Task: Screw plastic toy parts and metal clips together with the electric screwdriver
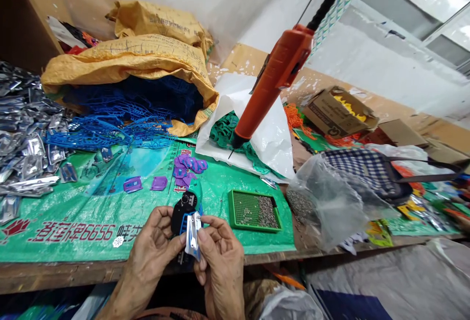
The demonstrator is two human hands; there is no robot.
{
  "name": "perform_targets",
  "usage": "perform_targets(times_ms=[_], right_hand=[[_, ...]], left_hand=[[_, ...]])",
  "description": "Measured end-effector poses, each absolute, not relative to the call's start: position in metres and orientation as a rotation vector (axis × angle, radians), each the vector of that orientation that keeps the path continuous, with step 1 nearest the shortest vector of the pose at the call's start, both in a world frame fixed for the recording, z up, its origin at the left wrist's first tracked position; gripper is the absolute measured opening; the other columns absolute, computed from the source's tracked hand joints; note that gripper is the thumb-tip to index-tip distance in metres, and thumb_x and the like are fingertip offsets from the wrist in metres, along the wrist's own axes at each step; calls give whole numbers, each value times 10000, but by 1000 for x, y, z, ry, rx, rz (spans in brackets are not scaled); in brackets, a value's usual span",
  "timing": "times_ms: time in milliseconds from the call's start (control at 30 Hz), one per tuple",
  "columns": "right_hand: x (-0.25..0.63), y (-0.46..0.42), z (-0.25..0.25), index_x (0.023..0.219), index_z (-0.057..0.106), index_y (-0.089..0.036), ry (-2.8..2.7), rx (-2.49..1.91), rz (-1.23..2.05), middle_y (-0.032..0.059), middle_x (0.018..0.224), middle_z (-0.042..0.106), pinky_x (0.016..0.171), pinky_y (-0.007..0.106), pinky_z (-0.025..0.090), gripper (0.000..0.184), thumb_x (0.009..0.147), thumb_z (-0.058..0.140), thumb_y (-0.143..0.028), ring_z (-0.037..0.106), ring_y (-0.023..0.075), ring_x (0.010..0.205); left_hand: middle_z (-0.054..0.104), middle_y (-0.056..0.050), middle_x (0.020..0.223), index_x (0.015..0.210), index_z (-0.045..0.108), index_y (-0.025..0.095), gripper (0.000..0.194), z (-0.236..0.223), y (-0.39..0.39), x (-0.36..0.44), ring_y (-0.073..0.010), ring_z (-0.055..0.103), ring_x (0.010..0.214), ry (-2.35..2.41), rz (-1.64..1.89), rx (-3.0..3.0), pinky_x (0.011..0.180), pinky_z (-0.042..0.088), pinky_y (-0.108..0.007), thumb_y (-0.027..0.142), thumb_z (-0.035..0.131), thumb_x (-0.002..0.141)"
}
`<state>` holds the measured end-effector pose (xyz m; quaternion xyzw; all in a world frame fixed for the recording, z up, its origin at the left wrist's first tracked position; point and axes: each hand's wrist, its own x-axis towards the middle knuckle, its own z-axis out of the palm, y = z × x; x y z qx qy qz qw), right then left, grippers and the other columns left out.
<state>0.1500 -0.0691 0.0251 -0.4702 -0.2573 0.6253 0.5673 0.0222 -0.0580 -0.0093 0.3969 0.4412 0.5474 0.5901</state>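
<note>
My left hand [156,239] is closed around the left side of a black plastic part [180,212] with a green end [196,190], near the table's front edge. My right hand [221,251] pinches a shiny silver plastic piece [193,234] against the black part's right side. A bit of blue plastic frame [200,210] shows beside the silver piece. My left thumb also touches the silver piece. The underside of the black part is hidden by my fingers. Just beyond it lie several purple plastic pieces [183,167].
An orange electric screwdriver [275,82] hangs tip down over a white bag [273,148] of green parts. To the right sits a green tray [235,212] of small screws. Silver pieces [33,158] are heaped left; a yellow sack [128,58] spills blue frames [110,129].
</note>
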Motion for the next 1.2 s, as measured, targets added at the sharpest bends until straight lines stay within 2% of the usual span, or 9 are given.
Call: perform_targets(times_ms=[233,367,500,633,767,867,1000,1100,1200], right_hand=[[153,-68,29,978,699,-154,-592,-1150,1452,-90,522,499,347,114,290,438,738,873,-476,320,4,384],[155,-67,22,995,693,-150,-623,-1137,1467,-92,512,497,339,113,297,446,754,857,-487,327,7,374],[157,-67,16,1009,682,-142,-659,-1125,1467,-91,493,503,328,110,291,452,775,838,-496,339,11,358],[153,-69,11,1002,679,-146,-655,-1159,1410,-92,487,502,326,103,293,438,793,819,-505,343,9,348],[146,-72,7,1002,678,-152,-656,-1193,1314,-78,516,527,301,114,299,485,775,810,-560,371,21,335],[143,-74,12,994,689,-150,-654,-1236,1283,-68,531,542,325,115,333,481,772,812,-558,416,30,362],[145,-71,21,995,690,-144,-673,-1269,1290,-75,518,533,347,110,332,469,786,803,-549,404,21,367],[151,-67,23,994,679,-138,-707,-1269,1328,-82,501,517,330,113,306,487,788,793,-565,374,21,351],[155,-64,22,991,673,-134,-745,-1276,1384,-83,487,510,322,118,288,502,790,781,-581,357,23,341]], left_hand=[[708,-39,947,1082,526,213,440,-4,-56,22,-189,720,852,1022,1225,940,711,553,-238,442,806,831],[709,-37,911,1053,543,210,497,2,-57,25,-202,718,819,1032,1231,903,689,555,-249,471,852,764],[702,-19,900,1035,556,216,508,5,-61,33,-180,705,795,1069,1295,792,684,546,-231,470,876,734],[707,-29,955,1061,551,222,461,-4,-62,31,-178,712,848,1040,1289,827,719,554,-220,431,851,781],[720,-68,1021,1104,528,224,431,-17,-58,22,-224,736,923,979,1187,903,754,580,-259,392,816,831],[728,-92,1095,1189,523,230,526,-15,-57,21,-246,739,965,988,1175,881,796,588,-280,412,834,806],[709,-99,1248,1343,550,238,673,-1,-59,21,-257,704,1087,968,1145,827,907,556,-275,384,858,763],[709,-83,1254,1314,602,234,628,4,-59,18,-263,695,1083,893,1113,771,892,550,-274,369,842,750],[723,-70,1182,1217,629,223,481,6,-55,17,-241,699,1025,930,1098,829,866,553,-276,416,786,805]])
